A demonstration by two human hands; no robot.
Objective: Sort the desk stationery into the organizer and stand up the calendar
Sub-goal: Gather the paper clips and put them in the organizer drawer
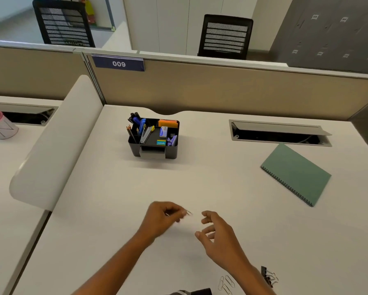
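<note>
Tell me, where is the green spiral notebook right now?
In the head view, the green spiral notebook lies flat on the desk's right side, just in front of the open cable hatch.

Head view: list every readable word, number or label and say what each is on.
"009": white digits on the blue sign on the partition.
Teal label in the black organizer: white word, too small to read.
Blue-and-white box in the organizer: print too small.
Chair-back label: blurred.

Black organizer [155,150] with orange notes [168,123], blue markers [141,122], purple punch [172,140]; plain green calendar [296,173] with dark spiral edge; off-white desk [119,209]; silver paper clips [226,284]; black binder clips [267,275]
</note>
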